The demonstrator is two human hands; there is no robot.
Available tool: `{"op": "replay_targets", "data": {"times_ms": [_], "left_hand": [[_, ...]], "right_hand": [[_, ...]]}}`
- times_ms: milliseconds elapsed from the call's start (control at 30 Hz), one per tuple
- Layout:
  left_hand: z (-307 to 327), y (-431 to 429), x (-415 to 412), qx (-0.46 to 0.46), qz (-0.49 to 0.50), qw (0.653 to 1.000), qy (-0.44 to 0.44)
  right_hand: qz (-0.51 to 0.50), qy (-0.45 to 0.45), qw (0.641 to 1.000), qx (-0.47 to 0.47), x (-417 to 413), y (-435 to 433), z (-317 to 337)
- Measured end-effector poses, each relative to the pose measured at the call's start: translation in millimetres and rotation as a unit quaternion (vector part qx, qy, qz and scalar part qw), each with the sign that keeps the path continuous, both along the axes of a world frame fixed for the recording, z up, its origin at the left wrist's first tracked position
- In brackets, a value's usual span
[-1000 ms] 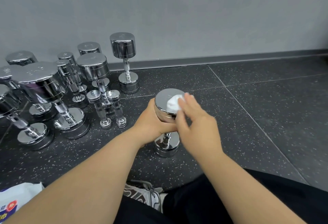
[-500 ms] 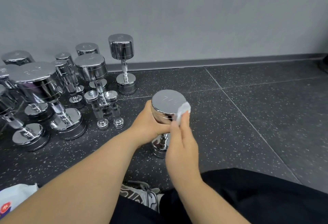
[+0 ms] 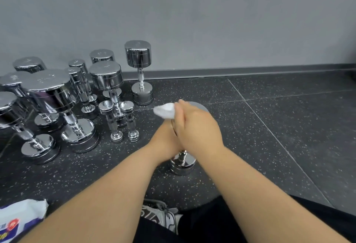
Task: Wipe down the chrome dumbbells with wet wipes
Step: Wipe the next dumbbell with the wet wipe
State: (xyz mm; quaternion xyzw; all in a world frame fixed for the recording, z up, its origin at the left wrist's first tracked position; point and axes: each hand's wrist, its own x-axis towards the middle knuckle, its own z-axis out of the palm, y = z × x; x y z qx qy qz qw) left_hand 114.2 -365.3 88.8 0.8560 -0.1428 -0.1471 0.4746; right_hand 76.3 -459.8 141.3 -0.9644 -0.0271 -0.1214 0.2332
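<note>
gripping hands: left hand point(image 3: 163, 138) round the dumbbell point(image 3: 182, 163) head, right hand point(image 3: 198, 127) pinching the wet wipe point(image 3: 163, 110)

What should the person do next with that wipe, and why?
Probably draw the wipe down around the upper head of the dumbbell: the right hand holds it at the top's left edge, while the left hand steadies the upright weight.

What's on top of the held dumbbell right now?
The right hand lies atop the dumbbell, holding a white wipe. Only a sliver of its top shows; the rest is covered.
</note>
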Motion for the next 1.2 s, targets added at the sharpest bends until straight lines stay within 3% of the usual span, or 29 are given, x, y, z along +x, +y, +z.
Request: {"op": "replay_targets", "data": {"times_ms": [100,267,467,667,767,933,1000,1067,1200], "left_hand": [[-7,10,0,-0.072,0.041,0.996,0.043],[22,22,-22,-0.09,0.068,0.99,0.079],[74,19,-56,-0.091,0.116,0.985,0.095],[62,6,-39,-0.117,0.205,0.968,0.082],[39,8,-36,-0.199,0.257,0.942,0.087],[23,8,-16,-0.27,0.251,0.923,0.109],[20,9,-12,-0.292,0.261,0.912,0.119],[18,12,-9,-0.312,0.278,0.899,0.131],[19,10,-8,-0.328,0.287,0.889,0.142]], "right_hand": [[-0.044,-0.004,0.999,0.005,5,-17,1],[-0.052,-0.007,0.999,-0.004,-22,-20,-1],[-0.1,0.078,0.992,0.008,-24,-20,22],[-0.124,0.049,0.958,0.253,-26,-41,1],[-0.13,0.069,0.938,0.315,-2,-40,1],[-0.096,0.21,0.95,0.212,50,-34,19],[-0.058,0.244,0.932,0.261,58,-38,21],[-0.066,0.264,0.892,0.36,63,-45,16],[-0.163,0.174,0.829,0.505,38,-42,-7]]}}
